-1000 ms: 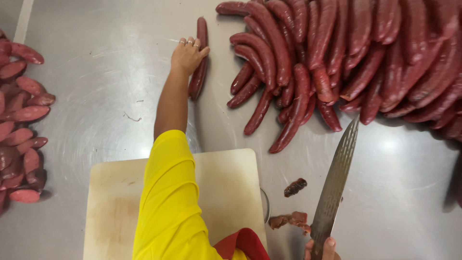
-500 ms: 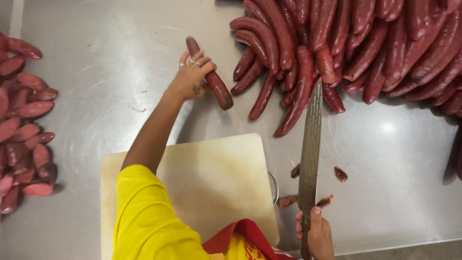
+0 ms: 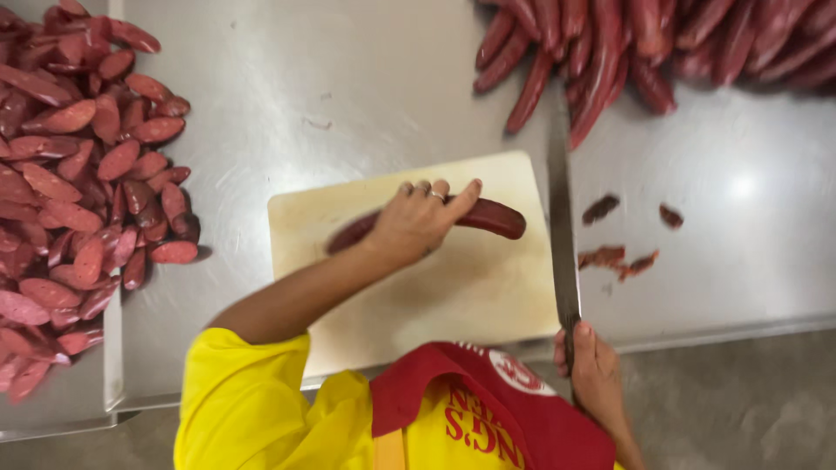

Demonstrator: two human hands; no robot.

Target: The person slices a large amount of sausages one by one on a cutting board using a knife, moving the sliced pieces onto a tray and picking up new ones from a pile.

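Note:
My left hand [image 3: 418,222] presses a long dark red sausage [image 3: 488,215] down across a pale cutting board [image 3: 453,296]; a ring shows on one finger. My right hand [image 3: 592,370] grips the handle of a long knife [image 3: 562,218], whose blade lies along the board's right edge and points away from me, just right of the sausage's end. A yellow sleeve and red apron fill the bottom of the view.
A heap of whole red sausages [image 3: 644,43] lies at the top right of the steel table [image 3: 348,96]. A big pile of angled sausage slices [image 3: 78,191] covers the left side. Several small dark scraps [image 3: 623,257] lie right of the knife.
My left hand has carried the sausage from the far pile back onto the cutting board and laid it crosswise. The knife stays near the board's right edge, in my right hand.

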